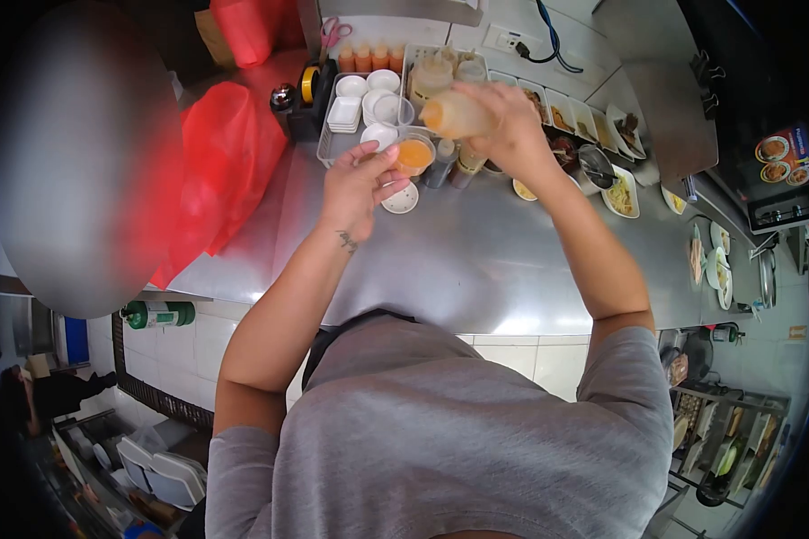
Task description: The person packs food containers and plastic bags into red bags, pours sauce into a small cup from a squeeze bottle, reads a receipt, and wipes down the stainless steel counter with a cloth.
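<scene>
My left hand [358, 180] grips a small clear plastic sauce cup [413, 155] by its side, with orange sauce inside. A clear round lid shape shows just beyond the cup; whether it is joined to it I cannot tell. My right hand [512, 135] is wrapped round a translucent squeeze bottle [457, 117], tipped on its side above and right of the cup. Orange sauce shows at the bottle's left end. Beneath the left fingers, a white speckled round dish [400, 198] rests on the steel counter [422, 269].
White small dishes [343, 113] fill a tray at the back. Orange-filled bottles [371, 58] stand behind them. Further squeeze bottles [431, 76] sit in a basket. Food containers [562, 112] line the back right. A red plastic bag [225, 162] lies left.
</scene>
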The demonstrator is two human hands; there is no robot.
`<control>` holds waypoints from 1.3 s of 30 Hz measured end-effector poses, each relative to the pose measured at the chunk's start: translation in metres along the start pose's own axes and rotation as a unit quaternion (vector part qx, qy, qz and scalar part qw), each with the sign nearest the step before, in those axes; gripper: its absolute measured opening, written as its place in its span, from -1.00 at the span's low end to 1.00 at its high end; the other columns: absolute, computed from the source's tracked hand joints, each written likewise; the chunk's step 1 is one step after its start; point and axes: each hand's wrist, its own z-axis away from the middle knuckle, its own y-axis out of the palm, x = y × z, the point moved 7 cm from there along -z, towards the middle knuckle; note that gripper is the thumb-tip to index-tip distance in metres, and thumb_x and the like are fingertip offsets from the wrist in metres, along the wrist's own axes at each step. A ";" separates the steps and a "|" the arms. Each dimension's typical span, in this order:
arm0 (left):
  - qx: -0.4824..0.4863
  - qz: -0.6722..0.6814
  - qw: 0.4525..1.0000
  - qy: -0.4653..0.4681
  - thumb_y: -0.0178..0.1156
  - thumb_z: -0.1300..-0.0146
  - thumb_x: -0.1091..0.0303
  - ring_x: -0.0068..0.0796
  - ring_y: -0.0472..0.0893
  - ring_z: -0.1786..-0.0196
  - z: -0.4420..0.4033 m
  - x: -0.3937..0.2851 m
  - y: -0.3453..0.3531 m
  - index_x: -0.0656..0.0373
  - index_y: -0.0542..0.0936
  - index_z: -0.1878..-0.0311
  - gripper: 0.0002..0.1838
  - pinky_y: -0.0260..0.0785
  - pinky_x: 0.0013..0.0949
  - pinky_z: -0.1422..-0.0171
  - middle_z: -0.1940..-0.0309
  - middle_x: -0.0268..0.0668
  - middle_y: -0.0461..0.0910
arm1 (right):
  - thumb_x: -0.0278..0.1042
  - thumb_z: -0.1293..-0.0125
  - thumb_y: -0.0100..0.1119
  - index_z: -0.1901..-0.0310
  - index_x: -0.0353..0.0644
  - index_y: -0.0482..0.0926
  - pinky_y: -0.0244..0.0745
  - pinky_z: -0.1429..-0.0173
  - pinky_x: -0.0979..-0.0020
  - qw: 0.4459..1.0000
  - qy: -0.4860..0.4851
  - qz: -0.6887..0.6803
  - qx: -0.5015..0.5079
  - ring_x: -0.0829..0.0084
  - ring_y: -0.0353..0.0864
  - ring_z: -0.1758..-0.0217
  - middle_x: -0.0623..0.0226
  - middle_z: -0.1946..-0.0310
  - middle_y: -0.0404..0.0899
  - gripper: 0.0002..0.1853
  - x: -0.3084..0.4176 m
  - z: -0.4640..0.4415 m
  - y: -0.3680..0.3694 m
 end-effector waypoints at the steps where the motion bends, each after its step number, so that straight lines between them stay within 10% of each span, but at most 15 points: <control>1: 0.006 0.003 1.000 0.004 0.31 -0.19 0.32 -0.39 0.61 0.24 0.000 -0.004 0.001 0.26 0.33 -0.07 -0.53 0.56 -0.31 0.05 0.29 -0.21 0.53 | -0.48 0.18 0.39 -0.13 -0.01 0.49 0.28 -0.22 0.25 0.999 0.024 -0.018 -0.026 0.20 0.43 -0.07 0.25 0.10 0.54 -0.31 -0.010 -0.006 0.001; 14: -0.028 -0.020 0.999 -0.003 0.23 -0.22 0.45 -0.43 0.61 0.23 0.029 -0.006 -0.042 0.22 0.34 -0.11 -0.58 0.56 -0.26 0.04 0.29 -0.28 0.56 | -0.23 -0.04 0.43 -0.06 -0.30 0.48 0.47 -0.03 0.46 0.854 0.276 -0.442 0.003 0.47 0.58 0.13 0.29 0.24 0.62 -0.44 -0.176 0.000 0.078; 19: -0.060 -0.027 0.998 -0.005 0.25 -0.22 0.44 -0.47 0.62 0.28 0.036 0.001 -0.062 0.19 0.36 -0.07 -0.61 0.56 -0.21 0.04 0.36 -0.32 0.59 | -0.42 -0.13 0.18 0.06 -0.21 0.59 0.51 -0.01 0.22 0.956 0.264 0.113 0.062 0.13 0.64 0.10 0.09 0.16 0.64 -0.70 -0.280 -0.018 0.091; 28: -0.040 -0.067 0.997 -0.005 0.22 -0.24 0.37 -0.48 0.63 0.18 0.031 0.007 -0.058 0.10 0.39 -0.05 -0.66 0.56 -0.26 0.03 0.24 -0.34 0.60 | -0.41 -0.15 -0.03 0.32 -0.22 0.66 0.51 0.01 0.08 0.933 0.291 0.185 0.106 0.00 0.63 0.14 -0.01 0.26 0.63 -0.77 -0.335 -0.031 0.143; 33: -0.034 -0.067 0.997 -0.017 0.22 -0.25 0.37 -0.47 0.62 0.14 0.024 0.012 -0.056 0.11 0.38 -0.08 -0.64 0.53 -0.25 0.00 0.25 -0.33 0.60 | -0.46 -0.04 0.19 0.32 -0.30 0.66 0.55 0.21 0.27 0.955 0.287 0.051 -0.059 0.15 0.66 0.36 0.03 0.43 0.66 -0.83 -0.317 -0.032 0.079; 35: -0.041 -0.070 0.997 -0.019 0.22 -0.25 0.37 -0.47 0.61 0.12 0.024 0.011 -0.050 0.12 0.38 -0.08 -0.64 0.53 -0.24 0.00 0.24 -0.31 0.60 | -0.53 -0.02 0.23 0.33 -0.31 0.67 0.52 0.26 0.42 0.919 0.329 -0.199 -0.083 0.34 0.64 0.39 0.15 0.45 0.66 -0.86 -0.285 -0.032 0.059; 39: -0.012 -0.070 0.997 -0.017 0.23 -0.25 0.35 -0.46 0.61 0.11 0.019 0.014 -0.037 0.17 0.39 -0.07 -0.64 0.53 -0.28 0.02 0.23 -0.27 0.59 | -0.63 -0.07 0.23 0.34 -0.32 0.67 0.47 0.28 0.58 0.868 0.275 -0.414 0.009 0.59 0.56 0.42 0.34 0.44 0.65 -0.90 -0.120 -0.032 0.028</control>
